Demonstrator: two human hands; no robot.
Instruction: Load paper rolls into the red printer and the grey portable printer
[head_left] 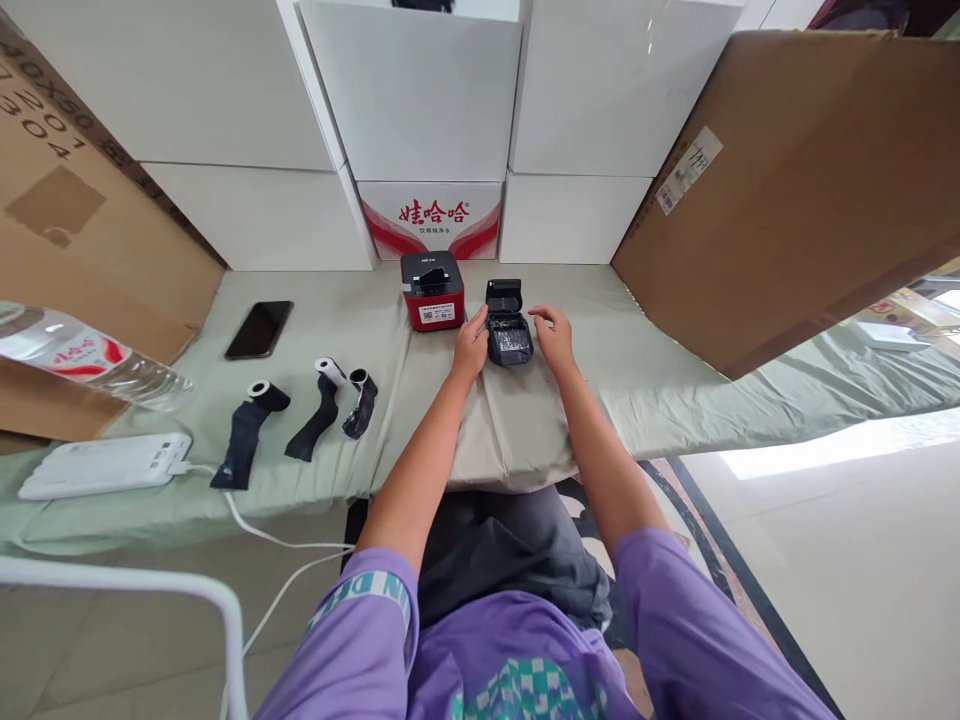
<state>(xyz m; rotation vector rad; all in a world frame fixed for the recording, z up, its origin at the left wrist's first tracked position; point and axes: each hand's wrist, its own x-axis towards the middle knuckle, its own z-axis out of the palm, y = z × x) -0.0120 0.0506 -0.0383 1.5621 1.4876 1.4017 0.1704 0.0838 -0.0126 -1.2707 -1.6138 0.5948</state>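
A small black portable label printer (pixel 511 340) lies on the cloth with its lid (pixel 504 292) flipped up. My left hand (pixel 471 346) grips its left side, fingers against the casing. To the right of the printer, my right hand (pixel 553 338) hovers close to the raised lid, fingers loosely bent and slightly apart, with nothing visible in them. Just left of my left hand stands a red and black box-shaped printer (pixel 433 292) with a white label on its front. Farther left lie a white paper roll with a dark strip (pixel 324 408), another such roll (pixel 253 432) and a black roll (pixel 361 404).
A phone (pixel 259 330) and a white power bank (pixel 109 466) with a cable lie on the left. A water bottle (pixel 90 357) is beside them. Cardboard boxes (pixel 787 190) flank the green cloth (pixel 592 400); white boxes (pixel 420 90) are stacked behind. A white tube (pixel 187 583) crosses the lower left.
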